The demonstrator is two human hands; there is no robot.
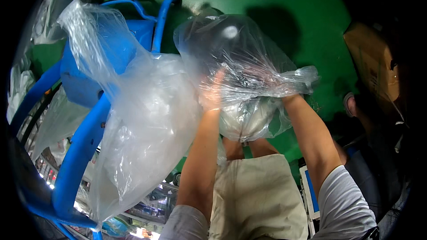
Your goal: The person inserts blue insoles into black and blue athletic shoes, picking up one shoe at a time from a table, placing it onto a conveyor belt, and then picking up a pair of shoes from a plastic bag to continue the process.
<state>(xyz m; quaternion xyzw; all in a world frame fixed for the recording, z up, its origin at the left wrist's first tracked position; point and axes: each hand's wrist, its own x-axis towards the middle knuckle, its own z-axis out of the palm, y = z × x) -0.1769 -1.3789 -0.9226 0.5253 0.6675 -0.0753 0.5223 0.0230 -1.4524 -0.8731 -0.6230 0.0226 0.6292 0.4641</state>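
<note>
Head view, clear bag: hanging in front of the person, above the green floor and just beyond the pale shorts.
Left hand: resting against the bag's near-left side, fingers reaching upward under shining film; whether they are pinching, I cannot tell.
Right hand: reaching in by the gathered neck, creased film covering it; its closure I cannot tell.
Handling: probably light, soft and slippery, the thin film likely creasing and tearing easily.
Hold point: the bunched neck is offering the firmest grip; a palm beneath is likely suiting the loose body.
Bag contents: something whitish is showing in the lower part; the darker upper part is staying unclear.
Bulging bag: standing left, holding cloudy white contents, its twisted top leaning across the blue frame.
Cardboard box: sitting at far right, its contents not showing.
</note>
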